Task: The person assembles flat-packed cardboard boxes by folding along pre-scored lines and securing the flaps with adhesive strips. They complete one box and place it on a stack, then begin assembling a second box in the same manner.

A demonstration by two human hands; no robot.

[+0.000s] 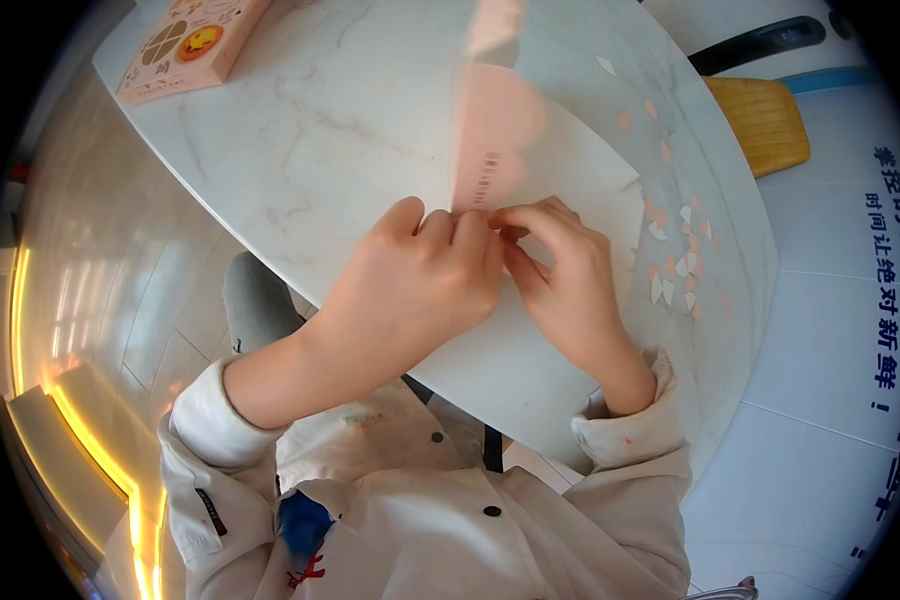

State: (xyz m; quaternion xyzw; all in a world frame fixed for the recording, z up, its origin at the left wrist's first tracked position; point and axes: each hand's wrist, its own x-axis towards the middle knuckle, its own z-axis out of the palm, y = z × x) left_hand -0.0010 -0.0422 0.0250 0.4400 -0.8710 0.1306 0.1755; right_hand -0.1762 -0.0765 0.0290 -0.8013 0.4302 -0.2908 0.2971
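A flat cardboard box blank (pixel 480 125), pink on one part and white on another, stands over the table with a scalloped inner edge. My left hand (pixel 425 270) is closed in a loose fist on its near edge, knuckles up. Close beside it, my right hand (pixel 570 270) pinches the same edge between thumb and fingers, its fingertips almost touching the left hand. What lies between the fingertips is hidden. The blank's far end is blurred.
Small pink and white paper scraps (pixel 685 262) lie scattered on the marble-patterned table (pixel 310 130) at the right. A pink printed box (pixel 195 45) sits at the far left edge. Beyond the right edge are a wooden board-like piece (pixel 765 125) and a black handle (pixel 760 42).
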